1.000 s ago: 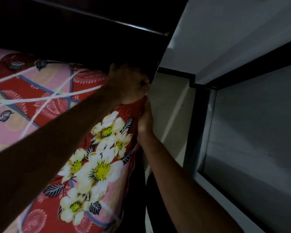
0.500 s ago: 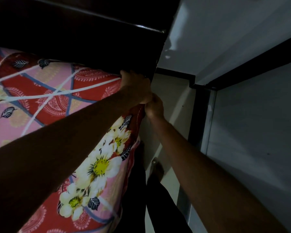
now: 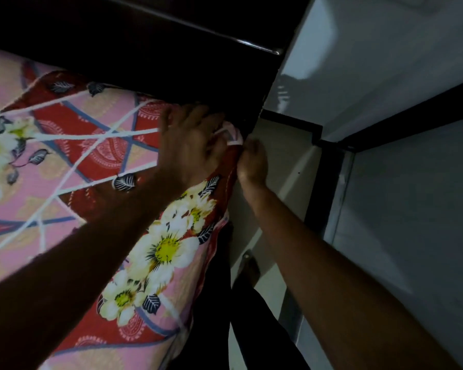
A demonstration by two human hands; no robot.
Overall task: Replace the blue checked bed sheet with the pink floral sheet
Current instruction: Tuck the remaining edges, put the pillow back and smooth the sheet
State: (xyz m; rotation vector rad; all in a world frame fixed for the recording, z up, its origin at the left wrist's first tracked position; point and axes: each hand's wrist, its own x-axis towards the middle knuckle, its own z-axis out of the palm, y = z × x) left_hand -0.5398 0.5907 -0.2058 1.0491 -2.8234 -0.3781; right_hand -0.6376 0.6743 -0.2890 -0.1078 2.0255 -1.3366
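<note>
Pink floral sheet [image 3: 96, 145] is covering the bed [image 3: 187, 65] — right hand [image 3: 251, 162] is pinching its edge at the head-end corner, left hand [image 3: 190, 140] pressing on top, grip unclear. Should be pulling taut while tucking.

Left hand [image 3: 190, 145], right hand [image 3: 253, 162], seemingly on pink sheet [image 3: 64, 182]
</note>
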